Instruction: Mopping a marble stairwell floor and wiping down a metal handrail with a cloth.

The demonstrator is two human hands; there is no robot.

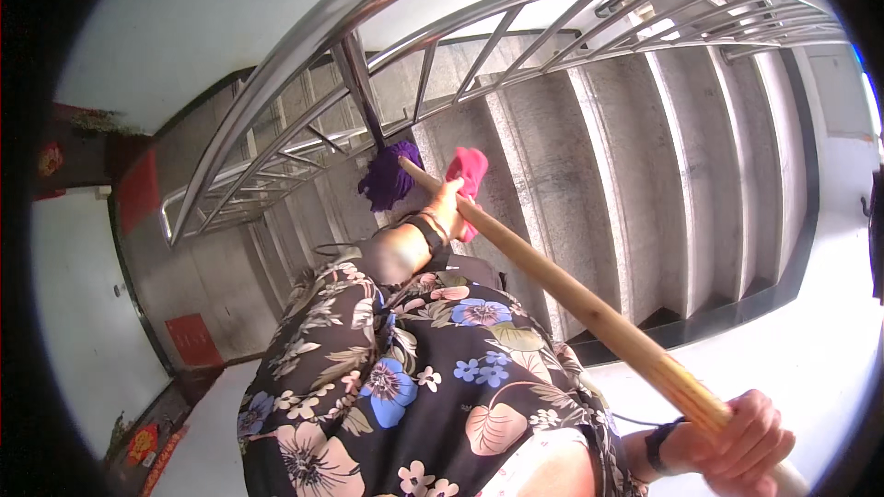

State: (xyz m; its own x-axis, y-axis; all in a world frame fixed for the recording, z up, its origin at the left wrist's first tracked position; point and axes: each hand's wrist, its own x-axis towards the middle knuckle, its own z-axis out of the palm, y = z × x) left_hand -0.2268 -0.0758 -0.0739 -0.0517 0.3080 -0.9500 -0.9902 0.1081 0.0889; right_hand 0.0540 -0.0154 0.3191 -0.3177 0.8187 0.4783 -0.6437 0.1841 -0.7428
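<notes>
A mop with a wooden handle point(573, 296) and a purple mop head point(388, 178) runs slantwise across the view. The purple head rests on a stair step beside the foot of the metal railing post. Around the lower part of the handle is my left hand point(447, 214), which also has a bright pink cloth point(469, 169) in it, showing on both sides of the handle. Close to the top end, at the lower right, my right hand point(746, 445) grips the handle with its fingers wrapped round it.
Concrete stairs point(552, 131) with pale step edges extend to the right, and more steps descend at the left. A stainless steel railing point(276, 82) curves along the far side. A white wall point(718, 386) borders the near side. At the left are a pale door point(90, 290) and a red mat point(193, 339).
</notes>
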